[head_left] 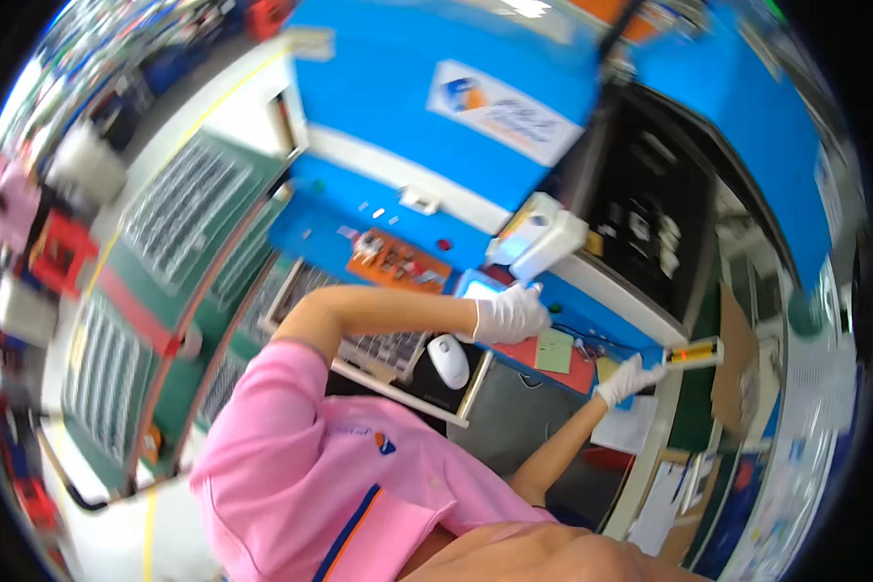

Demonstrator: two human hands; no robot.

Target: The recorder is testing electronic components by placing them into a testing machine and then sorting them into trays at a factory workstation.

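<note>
The left hand (512, 316) curls up-left of the green sheet (554, 351), beside a blue-lit screen (477, 287); the right hand (632, 379) reaches right of the sheet, near a yellow-framed unit (694, 355). Whether either holds anything, I cannot tell. Loose parts (370, 248) lie farther up-left of the sheet, seemingly unhandled; what is done or left stays unclear.

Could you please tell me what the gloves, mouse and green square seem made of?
Gloves: probably matt fabric; they look soft and shineless, though blur hides any weave.
Mouse: likely smooth hard plastic, from its rounded, even white shell.
Green square: perhaps matt paper, lying flat and straight-edged.
</note>
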